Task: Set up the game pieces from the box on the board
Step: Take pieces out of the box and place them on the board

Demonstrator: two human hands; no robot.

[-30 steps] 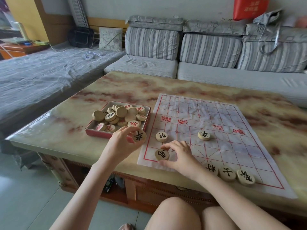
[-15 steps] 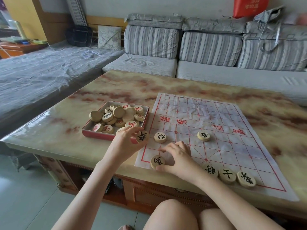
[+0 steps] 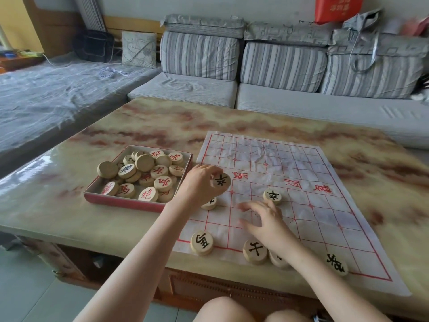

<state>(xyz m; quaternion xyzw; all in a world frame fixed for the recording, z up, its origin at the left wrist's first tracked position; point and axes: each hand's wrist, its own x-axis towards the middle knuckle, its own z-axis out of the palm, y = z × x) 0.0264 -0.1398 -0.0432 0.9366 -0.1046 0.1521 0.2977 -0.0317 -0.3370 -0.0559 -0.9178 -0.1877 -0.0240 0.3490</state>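
Note:
A paper board [image 3: 313,219] with a red grid lies on the marble table. My left hand [image 3: 199,184] pinches a black-marked wooden disc [image 3: 222,181] above the board's left edge. My right hand [image 3: 267,221] hovers over the board with spread fingers, holding nothing. A disc [image 3: 202,242] lies at the near left corner, and three more [image 3: 255,251] [image 3: 277,260] [image 3: 336,264] sit along the near edge. One disc [image 3: 272,196] lies mid-board, and another [image 3: 209,203] is partly hidden under my left hand. The red box [image 3: 123,199] holds several discs.
The table's near edge [image 3: 92,231] runs just below the box and board. A grey striped sofa [image 3: 278,73] stands behind the table, and a covered bed [image 3: 46,94] to the left. My knees [image 3: 232,310] are at the bottom.
My right hand let go of the disc at the board's near left corner and moved right, fingers spread. My left hand carried its disc to the right, over the board.

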